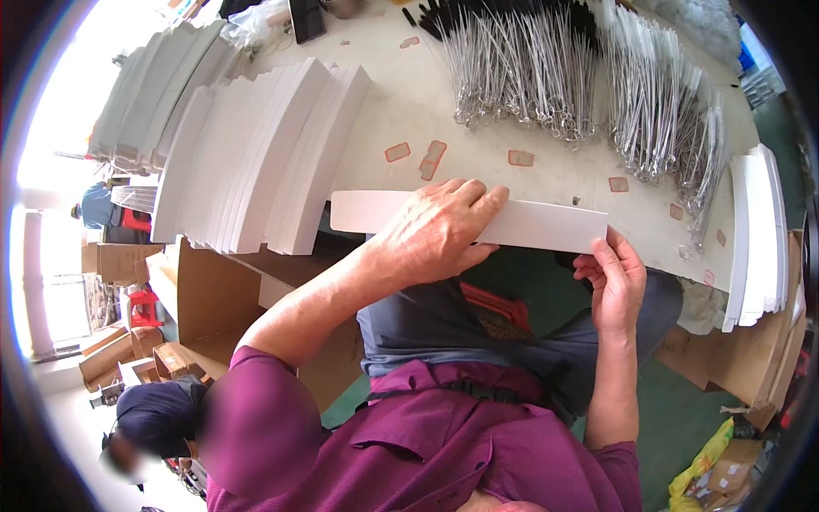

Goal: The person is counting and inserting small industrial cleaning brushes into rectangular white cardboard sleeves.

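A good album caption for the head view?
Left hand and right hand hold a long white box at a cluttered table.

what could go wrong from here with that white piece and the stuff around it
The long white piece is at the near edge of the table, above the lap, so it might drop if the left grip or right grip slackens. The left forearm passes close to the row of white pieces, and a bump could perhaps disturb them. The loop-ended wires lie bunched together and may snag if lifted.

Purple short-sleeved shirt [546, 461], black buckled strap [488, 392], blue-grey trousers [409, 328].
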The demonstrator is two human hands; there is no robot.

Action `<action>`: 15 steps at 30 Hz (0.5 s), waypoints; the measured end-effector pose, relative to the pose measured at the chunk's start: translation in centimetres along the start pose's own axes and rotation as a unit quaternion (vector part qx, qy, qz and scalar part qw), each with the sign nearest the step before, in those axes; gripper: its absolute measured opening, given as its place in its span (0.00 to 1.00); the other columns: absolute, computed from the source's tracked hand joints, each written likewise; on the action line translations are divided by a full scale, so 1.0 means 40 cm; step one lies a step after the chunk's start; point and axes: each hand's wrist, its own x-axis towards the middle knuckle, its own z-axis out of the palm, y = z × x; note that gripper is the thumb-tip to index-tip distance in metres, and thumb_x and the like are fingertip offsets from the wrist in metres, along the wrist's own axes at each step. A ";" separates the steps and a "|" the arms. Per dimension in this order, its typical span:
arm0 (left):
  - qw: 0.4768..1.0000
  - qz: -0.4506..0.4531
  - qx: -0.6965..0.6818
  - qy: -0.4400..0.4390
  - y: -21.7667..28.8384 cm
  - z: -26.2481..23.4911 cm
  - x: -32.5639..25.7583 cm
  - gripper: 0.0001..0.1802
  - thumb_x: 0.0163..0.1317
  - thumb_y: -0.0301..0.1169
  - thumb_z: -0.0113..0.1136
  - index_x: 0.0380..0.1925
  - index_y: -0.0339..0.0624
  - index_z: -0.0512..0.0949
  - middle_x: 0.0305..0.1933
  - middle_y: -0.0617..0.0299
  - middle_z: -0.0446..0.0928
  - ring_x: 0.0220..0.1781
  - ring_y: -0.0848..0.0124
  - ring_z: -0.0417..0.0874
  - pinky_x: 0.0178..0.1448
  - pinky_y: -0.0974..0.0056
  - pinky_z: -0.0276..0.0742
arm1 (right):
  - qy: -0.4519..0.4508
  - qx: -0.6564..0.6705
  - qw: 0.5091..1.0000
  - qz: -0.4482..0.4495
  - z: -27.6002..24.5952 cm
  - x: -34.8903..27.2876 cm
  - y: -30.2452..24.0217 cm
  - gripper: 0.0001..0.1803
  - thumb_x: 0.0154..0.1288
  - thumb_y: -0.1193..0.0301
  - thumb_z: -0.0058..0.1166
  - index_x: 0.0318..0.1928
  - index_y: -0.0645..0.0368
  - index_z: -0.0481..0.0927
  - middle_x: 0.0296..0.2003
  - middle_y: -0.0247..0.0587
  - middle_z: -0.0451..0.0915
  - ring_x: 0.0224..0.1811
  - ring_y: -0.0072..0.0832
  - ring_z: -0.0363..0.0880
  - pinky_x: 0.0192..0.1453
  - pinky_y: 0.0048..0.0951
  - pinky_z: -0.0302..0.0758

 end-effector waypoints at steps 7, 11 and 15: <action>1.000 -0.007 -0.008 -0.004 -0.031 0.006 0.035 0.34 0.56 0.35 0.73 0.62 0.37 0.73 0.53 0.46 0.79 0.55 0.47 0.81 0.59 0.49 0.78 | 0.015 -0.077 0.995 -0.055 0.007 0.014 -0.012 0.21 0.77 0.68 0.58 0.63 0.68 0.78 0.40 0.43 0.87 0.33 0.25 0.85 0.36 0.24 0.82; 0.999 -0.012 -0.015 0.028 -0.076 0.024 0.057 0.33 0.55 0.33 0.74 0.61 0.38 0.75 0.53 0.46 0.80 0.54 0.46 0.81 0.58 0.48 0.78 | 0.029 -0.210 0.968 -0.136 -0.009 0.025 -0.009 0.22 0.78 0.67 0.57 0.64 0.68 0.77 0.40 0.44 0.88 0.33 0.24 0.85 0.36 0.24 0.81; 0.999 -0.023 -0.015 0.034 -0.084 0.018 0.059 0.33 0.56 0.34 0.74 0.61 0.37 0.75 0.53 0.46 0.80 0.54 0.46 0.82 0.59 0.48 0.79 | 0.025 -0.192 0.975 -0.106 -0.027 0.028 -0.008 0.20 0.78 0.69 0.57 0.62 0.69 0.78 0.40 0.45 0.88 0.33 0.24 0.85 0.36 0.24 0.80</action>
